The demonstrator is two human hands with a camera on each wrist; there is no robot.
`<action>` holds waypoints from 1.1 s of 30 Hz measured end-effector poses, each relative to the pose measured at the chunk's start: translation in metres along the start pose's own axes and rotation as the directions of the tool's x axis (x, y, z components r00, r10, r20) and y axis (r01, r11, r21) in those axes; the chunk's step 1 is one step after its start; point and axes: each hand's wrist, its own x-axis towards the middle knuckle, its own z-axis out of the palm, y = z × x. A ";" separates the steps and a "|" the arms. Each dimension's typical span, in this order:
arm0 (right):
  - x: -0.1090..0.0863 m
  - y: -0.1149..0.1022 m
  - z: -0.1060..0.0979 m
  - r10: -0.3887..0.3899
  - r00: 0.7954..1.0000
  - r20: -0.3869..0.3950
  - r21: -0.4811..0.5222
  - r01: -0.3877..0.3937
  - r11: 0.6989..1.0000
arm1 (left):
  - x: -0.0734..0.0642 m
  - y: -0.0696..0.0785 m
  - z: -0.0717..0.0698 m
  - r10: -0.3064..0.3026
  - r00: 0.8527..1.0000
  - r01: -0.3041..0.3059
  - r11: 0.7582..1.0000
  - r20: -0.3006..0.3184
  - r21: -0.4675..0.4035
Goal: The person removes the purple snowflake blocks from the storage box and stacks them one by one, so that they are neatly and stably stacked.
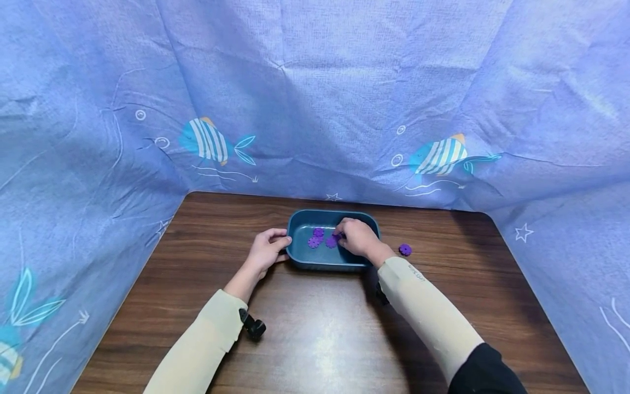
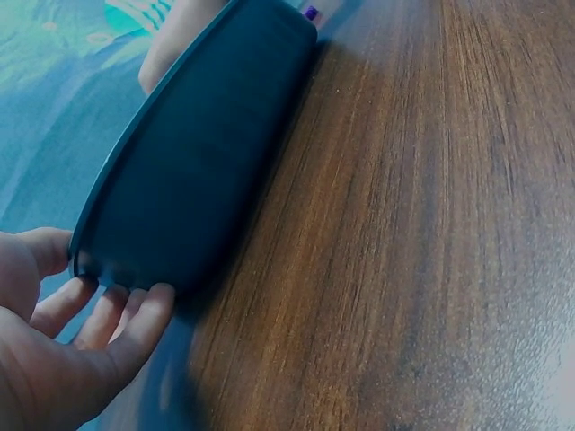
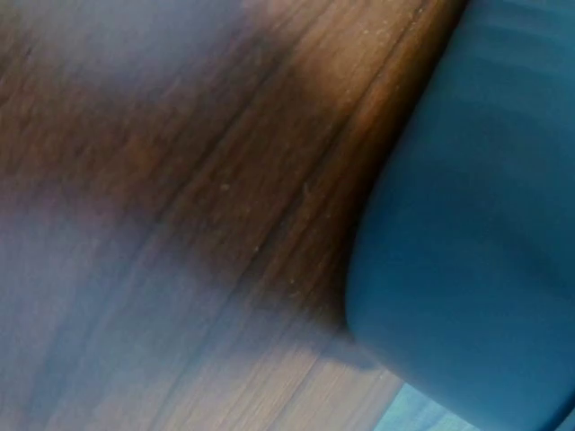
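Note:
A dark teal rectangular bin (image 1: 327, 266) stands on the table. At its left end my left hand (image 1: 267, 249) holds the rim, thumb on the edge; in the left wrist view its fingers (image 2: 144, 337) lie against the outer wall. My right hand (image 1: 357, 236) reaches over the near right side into the bin, its curled fingers and thumb pinching a purple notched disc (image 1: 338, 236), mostly hidden by them. Several more purple notched discs (image 1: 314, 242) lie on the bin floor left of these fingers. In the right wrist view only the bin's outer wall (image 3: 476, 242) shows, without the hand.
One purple notched disc (image 1: 405, 249) lies on the wooden table (image 1: 315, 328) to the right of the bin. A blue fish-print cloth (image 1: 320, 98) hangs behind the table and along both sides. Black straps with small devices (image 1: 253, 325) sit on the sleeved wrists.

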 end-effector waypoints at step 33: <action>-0.001 0.004 -0.004 -0.018 1.000 0.016 0.005 0.018 1.000 | -0.001 0.002 0.000 -0.017 1.000 0.017 1.000 0.001 0.000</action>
